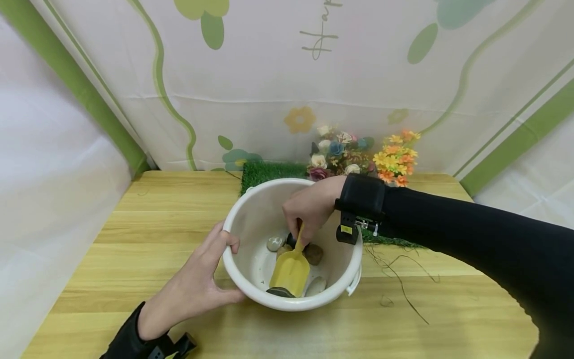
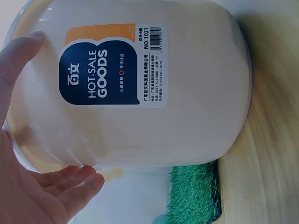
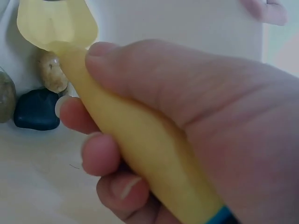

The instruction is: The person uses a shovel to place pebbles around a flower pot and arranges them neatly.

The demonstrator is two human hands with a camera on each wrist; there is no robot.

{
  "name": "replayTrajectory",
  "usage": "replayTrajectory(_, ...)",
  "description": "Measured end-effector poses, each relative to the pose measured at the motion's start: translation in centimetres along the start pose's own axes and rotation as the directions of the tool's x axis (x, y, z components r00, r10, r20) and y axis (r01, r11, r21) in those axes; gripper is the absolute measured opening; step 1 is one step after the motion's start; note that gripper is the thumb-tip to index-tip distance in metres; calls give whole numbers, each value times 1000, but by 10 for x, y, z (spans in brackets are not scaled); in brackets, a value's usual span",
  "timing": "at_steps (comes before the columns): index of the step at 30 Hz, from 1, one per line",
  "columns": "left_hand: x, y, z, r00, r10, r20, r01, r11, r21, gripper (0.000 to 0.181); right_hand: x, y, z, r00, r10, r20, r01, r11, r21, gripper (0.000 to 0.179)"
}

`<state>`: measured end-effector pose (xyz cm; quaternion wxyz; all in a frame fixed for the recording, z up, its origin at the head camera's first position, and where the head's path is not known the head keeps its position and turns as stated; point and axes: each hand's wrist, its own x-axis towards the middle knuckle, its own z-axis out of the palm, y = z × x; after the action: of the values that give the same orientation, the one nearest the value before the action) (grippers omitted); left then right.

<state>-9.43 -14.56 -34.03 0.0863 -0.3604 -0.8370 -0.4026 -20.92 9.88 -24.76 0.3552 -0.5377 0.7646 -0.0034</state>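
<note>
By the left hand (image 1: 195,279), a round white plastic bucket (image 1: 291,304) is gripped at the rim; inside, smooth mixed-colour stones (image 1: 314,255) lie around a yellow plastic shovel (image 1: 290,271), its handle clasped by the right hand (image 1: 312,203). Scooping seems in hand; its blade should be worked under a stone.

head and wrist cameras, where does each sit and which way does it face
Head: on the head, facing forward and down into the white bucket; left hand, right hand and black sleeve show.
Left wrist: worn there, facing the bucket's outer label; the left hand shows.
Right wrist: worn there, facing along the yellow scoop; the right hand and part of the left show.
Head and right wrist share the yellow scoop and stones.
</note>
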Motion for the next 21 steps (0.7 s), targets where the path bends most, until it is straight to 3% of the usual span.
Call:
replayTrajectory(7,0,0,0,1000,-5,1,5,1000,1,62,1,6,2,998,-53,16,52,997,58,18)
replayTrajectory(12,1,0,1,1000,0,1,0,1000,0,61,2,14,3,998,-56,22,54,995,79,15)
replayTrajectory(17,0,0,1,1000,1,0,-1,1000,-3,62,10,38,13,997,-80,3,79,995,60,14)
replayTrajectory(21,0,0,1,1000,-1,1,1,1000,0,62,8,38,11,997,-79,9,78,993,85,14)
